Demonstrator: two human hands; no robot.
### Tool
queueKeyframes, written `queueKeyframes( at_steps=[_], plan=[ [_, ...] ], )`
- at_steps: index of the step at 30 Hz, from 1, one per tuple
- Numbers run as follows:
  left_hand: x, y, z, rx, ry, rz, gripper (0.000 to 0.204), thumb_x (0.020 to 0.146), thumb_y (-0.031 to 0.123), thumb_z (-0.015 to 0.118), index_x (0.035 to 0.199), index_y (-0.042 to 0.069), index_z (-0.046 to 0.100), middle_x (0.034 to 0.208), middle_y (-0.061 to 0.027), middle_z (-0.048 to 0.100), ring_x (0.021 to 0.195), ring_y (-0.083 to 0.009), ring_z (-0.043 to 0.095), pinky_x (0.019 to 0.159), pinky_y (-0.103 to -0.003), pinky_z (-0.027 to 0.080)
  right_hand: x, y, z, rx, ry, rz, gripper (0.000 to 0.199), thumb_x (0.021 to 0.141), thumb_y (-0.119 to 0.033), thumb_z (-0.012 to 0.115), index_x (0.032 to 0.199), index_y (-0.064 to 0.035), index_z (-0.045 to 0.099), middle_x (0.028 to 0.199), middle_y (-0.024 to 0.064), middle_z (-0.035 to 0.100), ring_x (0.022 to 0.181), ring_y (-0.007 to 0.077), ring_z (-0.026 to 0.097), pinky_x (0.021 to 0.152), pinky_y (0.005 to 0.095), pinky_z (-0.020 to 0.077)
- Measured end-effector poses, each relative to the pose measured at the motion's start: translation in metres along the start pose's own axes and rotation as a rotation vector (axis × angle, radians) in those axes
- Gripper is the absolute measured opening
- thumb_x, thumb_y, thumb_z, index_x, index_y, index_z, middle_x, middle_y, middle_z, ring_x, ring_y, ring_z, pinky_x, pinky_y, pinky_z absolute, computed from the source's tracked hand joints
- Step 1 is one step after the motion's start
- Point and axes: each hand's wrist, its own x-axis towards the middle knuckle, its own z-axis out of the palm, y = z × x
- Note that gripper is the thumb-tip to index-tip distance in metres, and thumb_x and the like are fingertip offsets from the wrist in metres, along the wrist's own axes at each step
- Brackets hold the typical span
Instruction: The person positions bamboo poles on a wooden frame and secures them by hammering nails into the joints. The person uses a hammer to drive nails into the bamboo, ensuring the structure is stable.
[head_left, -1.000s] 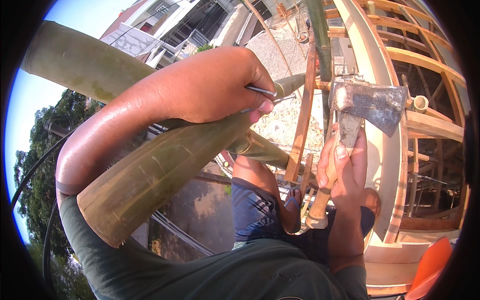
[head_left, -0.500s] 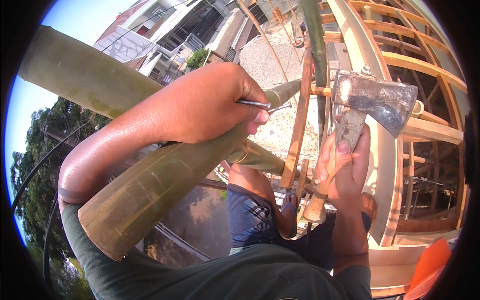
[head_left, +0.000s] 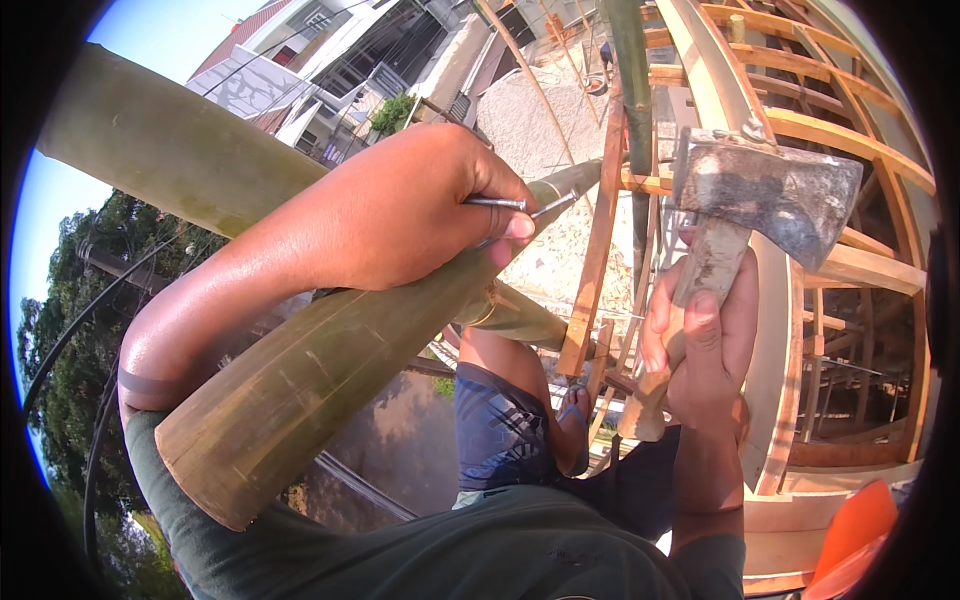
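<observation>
"Green trees (head_left: 70,300) are filling the far left, out beyond your arm. What is lying closer to you there?"

"One thick upper bamboo (head_left: 180,140) is slanting in from the upper left. Your nearer bamboo (head_left: 310,400) is running from its cut end at the lower left up toward the middle, passing under your left hand (head_left: 400,215)."

"And what is that hand gripping?"

"You are pinching nails (head_left: 497,203) between thumb and fingers. Two shafts are showing; whether the farther one is touching the bamboo, I cannot tell."

"Rightward from your fingertips?"

"Reddish timber (head_left: 595,240) is standing just beyond them. Next, your right hand (head_left: 705,340) is clasping the hatchet (head_left: 718,240) by its wooden handle, the metal head showing above your fist, its blade facing right."

"And at the far right?"

"Wooden framework (head_left: 870,265) is spreading behind the hatchet, and an orange object (head_left: 860,535) is sitting at the lower right."
</observation>
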Motion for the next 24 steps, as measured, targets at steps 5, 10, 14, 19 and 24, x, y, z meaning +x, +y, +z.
queueKeyframes(
  at_steps=[5,10,14,19,24],
  plan=[
    [-0.002,-0.002,0.001,-0.015,-0.001,0.005,0.026,0.097,0.022,0.066,0.08,0.004,0.072,0.07,-0.0171,0.064,0.069,-0.033,0.064,0.07,-0.041,0.05,0.004,-0.001,-0.004,-0.144,0.067,0.137,0.047,0.111,-0.034,0.046,0.142,0.0008,0.036,0.082,0.0067,0.053,0.049,0.0069,0.044,0.044,0.02,0.0374],
    [-0.001,0.001,0.0,-0.013,-0.01,-0.005,0.025,0.097,0.022,0.066,0.08,0.004,0.072,0.071,-0.0167,0.065,0.07,-0.0328,0.066,0.071,-0.041,0.051,0.009,-0.006,-0.006,-0.086,0.104,0.209,0.047,0.111,-0.033,0.047,0.145,-0.0021,0.035,0.082,0.0056,0.054,0.049,0.0069,0.044,0.045,0.0215,0.0386],
    [0.0,0.002,0.002,-0.001,-0.04,-0.035,0.025,0.097,0.021,0.066,0.081,0.003,0.072,0.072,-0.0159,0.067,0.071,-0.0321,0.066,0.072,-0.04,0.051,0.002,0.007,-0.002,-0.132,-0.046,0.241,0.04,0.113,-0.027,0.043,0.143,-0.0021,0.036,0.08,0.0054,0.052,0.051,0.0066,0.043,0.046,0.0204,0.0389],
    [-0.002,0.001,0.005,-0.044,-0.012,-0.017,0.026,0.097,0.021,0.066,0.08,0.003,0.072,0.072,-0.0147,0.067,0.071,-0.031,0.067,0.073,-0.04,0.051,0.008,0.006,-0.016,-0.203,-0.016,0.164,0.043,0.112,-0.028,0.045,0.145,-0.0031,0.034,0.081,0.0056,0.05,0.052,0.0066,0.043,0.047,0.0204,0.0397],
    [-0.004,0.001,0.005,-0.046,-0.014,0.003,0.026,0.097,0.021,0.066,0.078,0.003,0.071,0.071,-0.0142,0.066,0.072,-0.0311,0.067,0.073,-0.041,0.051,0.013,-0.006,-0.02,0.077,0.27,0.096,0.047,0.111,-0.023,0.049,0.149,-0.0028,0.032,0.081,0.005,0.053,0.054,0.0068,0.045,0.05,0.0213,0.0412]
  ],
)
